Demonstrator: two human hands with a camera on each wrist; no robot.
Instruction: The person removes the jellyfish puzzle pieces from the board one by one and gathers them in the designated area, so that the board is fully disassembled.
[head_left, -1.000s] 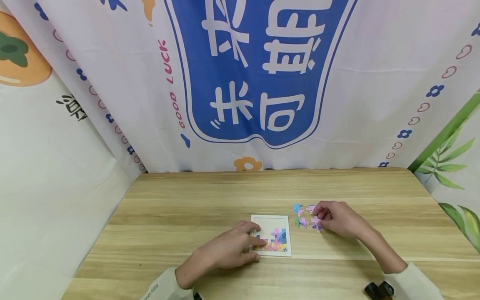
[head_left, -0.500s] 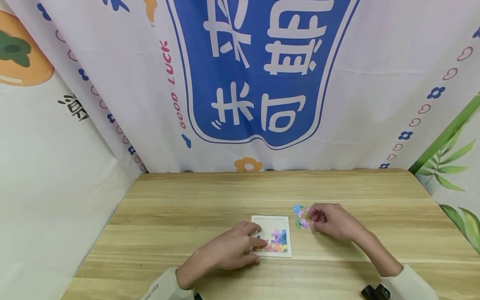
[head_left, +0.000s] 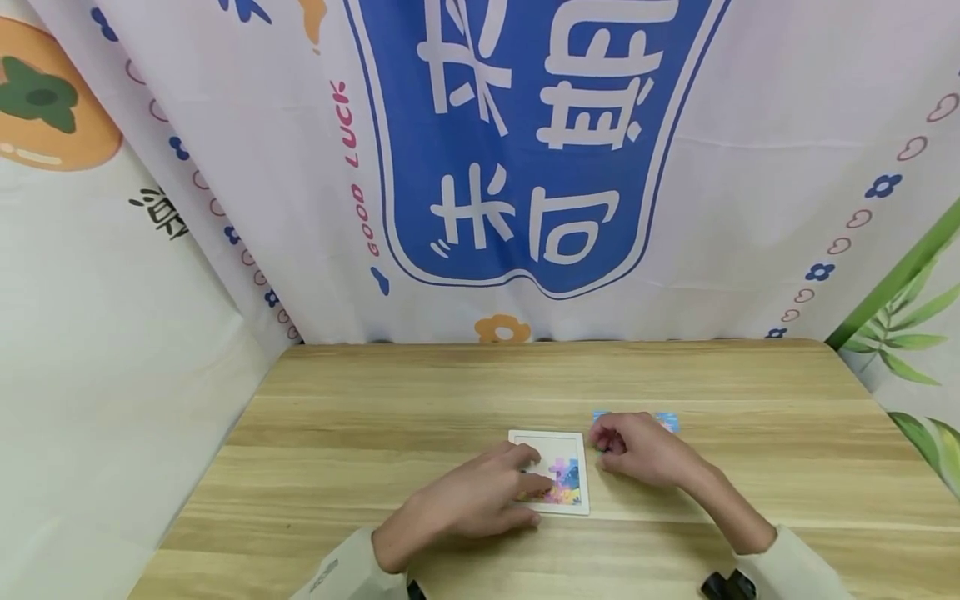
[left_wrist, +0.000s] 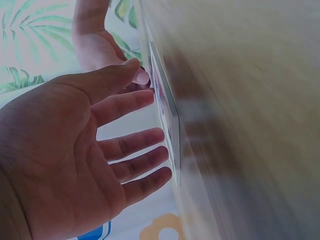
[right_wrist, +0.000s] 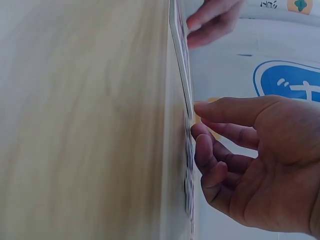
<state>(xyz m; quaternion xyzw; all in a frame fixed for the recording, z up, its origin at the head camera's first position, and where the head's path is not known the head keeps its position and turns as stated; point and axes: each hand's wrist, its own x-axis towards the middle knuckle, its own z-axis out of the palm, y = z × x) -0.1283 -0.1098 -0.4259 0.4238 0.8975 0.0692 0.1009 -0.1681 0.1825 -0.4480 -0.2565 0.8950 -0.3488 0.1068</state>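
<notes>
A white-rimmed jigsaw board (head_left: 553,447) lies flat on the table, its lower part filled with joined pink, blue and yellow pieces (head_left: 572,475). My left hand (head_left: 487,496) rests at the board's left side, fingers spread over it; in the left wrist view the fingertips reach the board's face. Just right of the board, my right hand (head_left: 641,448) is low over the loose jigsaw pieces (head_left: 667,421) and covers most of them. Its fingers are loosely curled, thumb and index finger slightly apart in the right wrist view, with no piece visible between them.
The wooden table (head_left: 360,433) extends around the board on all sides. A printed white and blue curtain (head_left: 510,167) hangs behind its far edge. Dark wrist gear (head_left: 727,586) sits at the right cuff.
My right hand has moved left, from the right-hand loose pieces to those nearest the board. The left hand stays on the board; the head view has shifted slightly.
</notes>
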